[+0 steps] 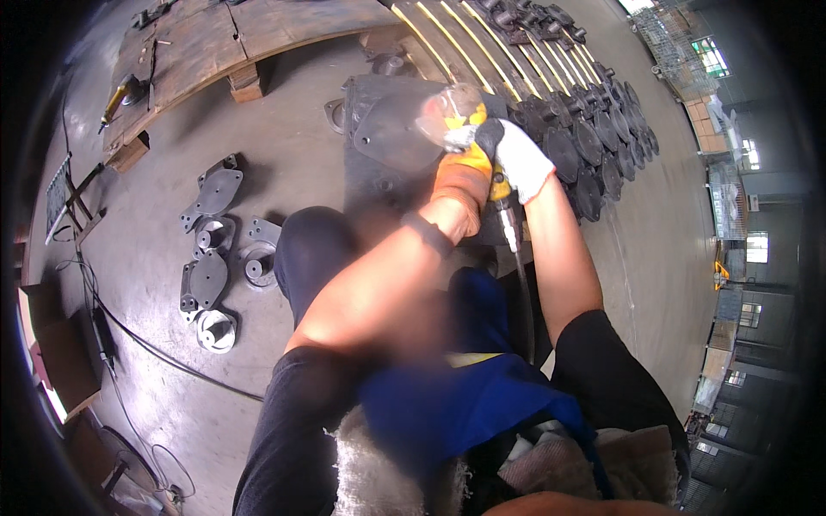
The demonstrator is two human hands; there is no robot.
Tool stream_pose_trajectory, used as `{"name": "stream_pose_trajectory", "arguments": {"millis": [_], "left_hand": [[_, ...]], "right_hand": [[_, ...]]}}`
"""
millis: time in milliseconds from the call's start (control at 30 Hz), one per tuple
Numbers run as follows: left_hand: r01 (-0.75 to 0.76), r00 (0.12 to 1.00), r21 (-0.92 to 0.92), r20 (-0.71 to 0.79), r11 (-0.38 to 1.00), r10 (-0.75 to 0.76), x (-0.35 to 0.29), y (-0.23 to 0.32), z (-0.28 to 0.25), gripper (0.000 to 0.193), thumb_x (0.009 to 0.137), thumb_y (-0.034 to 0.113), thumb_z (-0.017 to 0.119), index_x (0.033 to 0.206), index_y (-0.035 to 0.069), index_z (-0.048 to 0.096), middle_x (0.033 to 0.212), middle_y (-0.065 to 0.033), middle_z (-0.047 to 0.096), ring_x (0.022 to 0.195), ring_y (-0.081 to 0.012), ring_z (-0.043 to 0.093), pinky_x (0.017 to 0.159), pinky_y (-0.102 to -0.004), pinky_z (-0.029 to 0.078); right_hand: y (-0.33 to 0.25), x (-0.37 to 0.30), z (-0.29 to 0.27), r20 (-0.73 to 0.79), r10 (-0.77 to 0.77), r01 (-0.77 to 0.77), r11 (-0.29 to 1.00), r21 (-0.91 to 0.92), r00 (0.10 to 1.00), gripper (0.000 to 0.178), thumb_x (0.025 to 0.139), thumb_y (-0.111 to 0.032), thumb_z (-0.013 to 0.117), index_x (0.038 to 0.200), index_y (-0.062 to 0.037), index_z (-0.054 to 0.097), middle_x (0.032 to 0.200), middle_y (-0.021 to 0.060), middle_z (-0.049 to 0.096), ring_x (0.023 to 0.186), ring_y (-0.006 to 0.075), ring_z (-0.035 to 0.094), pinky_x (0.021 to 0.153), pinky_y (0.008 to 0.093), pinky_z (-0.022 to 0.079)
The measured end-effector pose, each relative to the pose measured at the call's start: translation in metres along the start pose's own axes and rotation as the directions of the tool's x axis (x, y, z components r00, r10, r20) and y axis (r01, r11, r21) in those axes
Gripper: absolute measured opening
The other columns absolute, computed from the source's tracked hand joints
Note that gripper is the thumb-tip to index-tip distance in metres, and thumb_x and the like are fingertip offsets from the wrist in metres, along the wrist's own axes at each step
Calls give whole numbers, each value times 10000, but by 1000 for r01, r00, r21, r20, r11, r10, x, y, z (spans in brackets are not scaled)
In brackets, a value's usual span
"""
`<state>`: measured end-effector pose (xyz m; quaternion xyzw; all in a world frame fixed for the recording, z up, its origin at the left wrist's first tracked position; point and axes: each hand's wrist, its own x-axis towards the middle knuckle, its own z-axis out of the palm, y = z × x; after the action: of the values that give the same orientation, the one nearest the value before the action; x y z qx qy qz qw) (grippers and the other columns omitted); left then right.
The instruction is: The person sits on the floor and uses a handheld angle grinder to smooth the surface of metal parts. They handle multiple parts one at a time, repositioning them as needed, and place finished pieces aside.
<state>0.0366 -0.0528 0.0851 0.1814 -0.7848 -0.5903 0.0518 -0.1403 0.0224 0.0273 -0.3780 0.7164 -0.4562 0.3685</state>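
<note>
A yellow hand grinder [501, 186] is held in both my hands, and a hose runs down from its lower end. My left hand [461, 179], in an orange glove, wraps round the grinder near its head. My right hand [522, 160], in a white glove, is closed round the body. The grinder's disc [436, 119] is blurred and overlaps the right side of a dark flat metal part [387, 133]; I cannot tell whether they touch. That part lies on a dark block [366, 185] in front of my knees. My gloves hide part of the tool.
Several metal castings [206, 275] lie on the floor to my left. Rows of dark castings [594, 138] with yellow strips [469, 43] stretch away at the far right. A wooden table [194, 52] bears another yellow grinder [123, 97]. A black cable [163, 344] crosses the floor at left.
</note>
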Motion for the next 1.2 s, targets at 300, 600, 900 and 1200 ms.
{"name": "stream_pose_trajectory", "arguments": {"millis": [300, 600, 900, 1200], "left_hand": [[76, 993, -221, -66, 972, -93, 4, 7, -21, 610, 922, 549, 421, 1185, 23, 582, 1093, -111, 643, 922, -224, 594, 800, -306, 456], [314, 917, -289, -156, 904, -368, -18, 4, 0, 534, 903, 488, 449, 1160, 37, 576, 1087, -134, 652, 949, -272, 632, 803, -337, 483], [224, 926, -43, -302, 974, -226, -24, -24, 0, 505, 898, 469, 465, 1108, 32, 607, 1032, -164, 662, 960, -313, 629, 798, -360, 477], [119, 975, 88, -198, 989, -100, -26, -14, -13, 486, 971, 429, 348, 1170, 50, 577, 1083, -161, 647, 991, -307, 616, 816, -349, 472]], "right_hand": [[-78, -4, 31, -8, 257, -233, 887, 398, 966, 195, 825, -125, 636, 973, 1, 658, 847, 64, 666, 754, 154, 632, 688, 276, 516], [-77, -18, 42, 38, 57, -53, 996, -76, 998, 232, 853, -159, 592, 937, 39, 679, 869, 68, 678, 787, 136, 617, 715, 269, 499], [-57, -5, 66, 185, 44, -69, 989, 130, 982, 251, 849, -152, 599, 956, 56, 689, 871, 68, 690, 811, 128, 623, 760, 267, 493], [-122, -32, 77, 125, 81, -100, 982, 159, 989, 260, 856, -171, 573, 957, 46, 673, 881, 56, 676, 814, 116, 610, 729, 264, 486]]}}
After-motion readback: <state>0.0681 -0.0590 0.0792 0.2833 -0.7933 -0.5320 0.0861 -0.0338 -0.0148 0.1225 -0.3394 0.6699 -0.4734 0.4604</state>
